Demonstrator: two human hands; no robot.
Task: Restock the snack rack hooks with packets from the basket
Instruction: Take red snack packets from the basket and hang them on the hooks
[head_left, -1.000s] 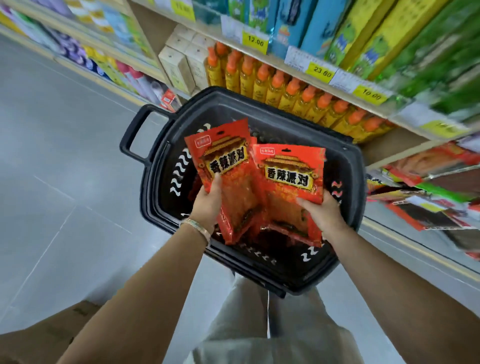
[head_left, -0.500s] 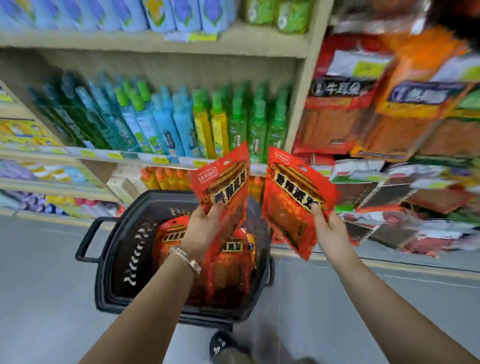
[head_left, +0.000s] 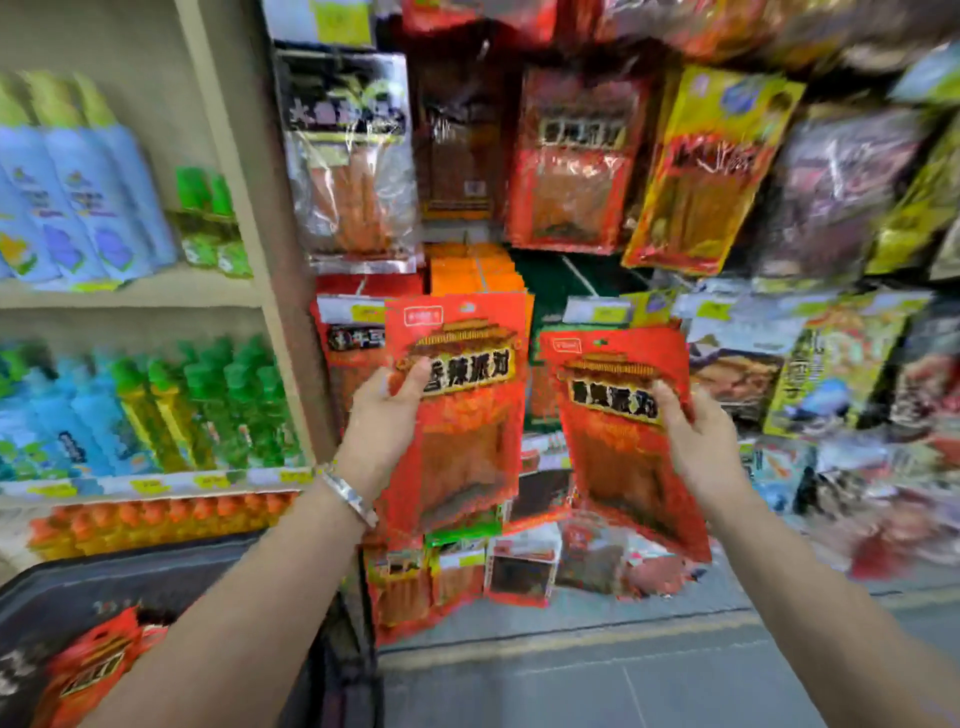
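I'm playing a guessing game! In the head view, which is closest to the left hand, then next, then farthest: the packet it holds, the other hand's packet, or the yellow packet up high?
1. The left packet, gripped in the left hand itself.
2. The right packet, just to the right, held by the right hand.
3. The yellow packet, hanging high at the upper right.
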